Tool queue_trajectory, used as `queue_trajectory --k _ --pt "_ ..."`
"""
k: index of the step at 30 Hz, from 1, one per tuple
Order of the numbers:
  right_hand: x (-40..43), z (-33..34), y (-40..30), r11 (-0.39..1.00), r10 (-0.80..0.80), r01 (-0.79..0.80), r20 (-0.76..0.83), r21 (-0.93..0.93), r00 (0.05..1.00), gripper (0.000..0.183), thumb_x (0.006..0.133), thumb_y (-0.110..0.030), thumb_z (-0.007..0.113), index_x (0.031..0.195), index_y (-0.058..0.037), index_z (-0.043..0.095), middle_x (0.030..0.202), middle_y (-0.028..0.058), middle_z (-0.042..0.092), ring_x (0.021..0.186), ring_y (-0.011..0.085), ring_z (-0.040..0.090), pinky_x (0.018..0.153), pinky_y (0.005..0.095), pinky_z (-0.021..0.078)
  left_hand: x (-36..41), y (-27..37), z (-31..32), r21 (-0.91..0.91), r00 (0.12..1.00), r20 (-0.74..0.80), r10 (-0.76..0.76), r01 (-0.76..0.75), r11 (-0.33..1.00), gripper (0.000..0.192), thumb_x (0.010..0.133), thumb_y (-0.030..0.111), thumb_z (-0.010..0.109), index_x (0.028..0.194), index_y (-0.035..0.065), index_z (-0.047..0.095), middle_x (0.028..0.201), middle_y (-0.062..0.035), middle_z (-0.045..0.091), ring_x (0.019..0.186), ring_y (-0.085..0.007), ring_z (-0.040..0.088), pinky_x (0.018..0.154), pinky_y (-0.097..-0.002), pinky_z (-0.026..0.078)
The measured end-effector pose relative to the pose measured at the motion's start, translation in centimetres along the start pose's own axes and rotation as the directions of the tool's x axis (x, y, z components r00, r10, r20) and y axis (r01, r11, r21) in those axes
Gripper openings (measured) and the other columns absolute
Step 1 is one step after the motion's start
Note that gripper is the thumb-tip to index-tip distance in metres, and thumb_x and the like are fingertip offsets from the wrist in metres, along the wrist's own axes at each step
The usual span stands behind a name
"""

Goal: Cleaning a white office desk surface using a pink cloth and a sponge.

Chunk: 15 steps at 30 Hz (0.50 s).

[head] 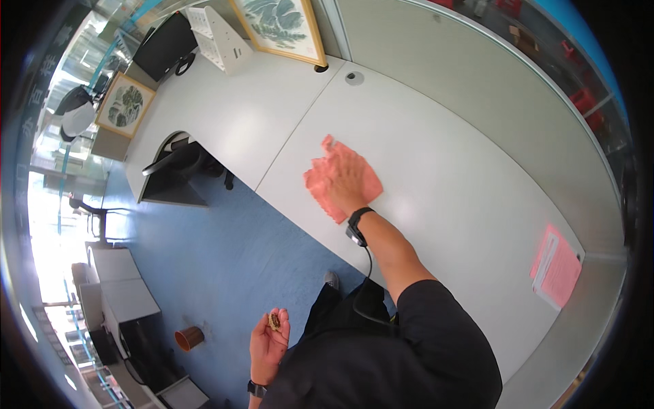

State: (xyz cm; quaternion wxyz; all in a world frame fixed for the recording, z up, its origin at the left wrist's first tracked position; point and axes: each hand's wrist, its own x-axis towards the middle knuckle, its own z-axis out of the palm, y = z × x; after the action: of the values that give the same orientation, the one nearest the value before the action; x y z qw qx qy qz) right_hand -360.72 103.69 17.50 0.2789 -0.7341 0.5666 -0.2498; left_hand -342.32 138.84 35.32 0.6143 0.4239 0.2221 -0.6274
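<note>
My right hand (345, 179) lies flat, palm down, on a pink cloth (371, 180) spread on the white desk top (434, 153). Its fingers look slightly blurred, and a black band with a cable is on that wrist. Off the desk's front edge, above the blue floor, my left hand (270, 340) is turned palm up. Between its thumb and fingers it holds a small brownish object (274, 321), whose kind I cannot tell.
Pink papers (561, 271) lie at the desk's right end. A grey partition (460, 66) runs along the back. Framed pictures (286, 25), a white rack (217, 41) and a black monitor (166, 45) stand further left. An office chair (179, 161) and a brown bin (189, 338) are on the floor.
</note>
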Motion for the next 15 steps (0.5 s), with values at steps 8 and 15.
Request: queue_trajectory --k 8,15 --pt "6.2 -12.4 -0.3 0.965 -0.248 0.259 0.213 -0.025 0.945 0.052 0.089 -0.016 0.053 0.136 0.0043 0.052 0.140 0.0189 0.051 0.132 0.0364 0.043 0.111 0.0482 0.0332 0.3 -1.8 1.9 0.008 0.988 -0.153 0.027 -0.027 1.000 0.025 0.104 0.017 0.048 0.109 -0.0030 0.062 0.114 -0.0166 0.067 0.110 -0.0289 0.066 0.093 -0.0405 0.058" --pt "-2.7 -21.6 28.9 0.878 -0.016 -0.260 -0.567 -0.403 0.824 0.058 0.091 -0.029 0.054 0.142 -0.0030 0.044 0.144 0.0175 0.048 0.135 0.0358 0.041 0.115 0.0456 0.0304 5.6 -3.7 6.9 0.263 0.973 -0.082 -0.215 0.229 0.937 0.030 0.105 0.021 0.046 0.112 -0.0037 0.061 0.118 -0.0204 0.067 0.110 -0.0309 0.067 0.093 -0.0414 0.058"
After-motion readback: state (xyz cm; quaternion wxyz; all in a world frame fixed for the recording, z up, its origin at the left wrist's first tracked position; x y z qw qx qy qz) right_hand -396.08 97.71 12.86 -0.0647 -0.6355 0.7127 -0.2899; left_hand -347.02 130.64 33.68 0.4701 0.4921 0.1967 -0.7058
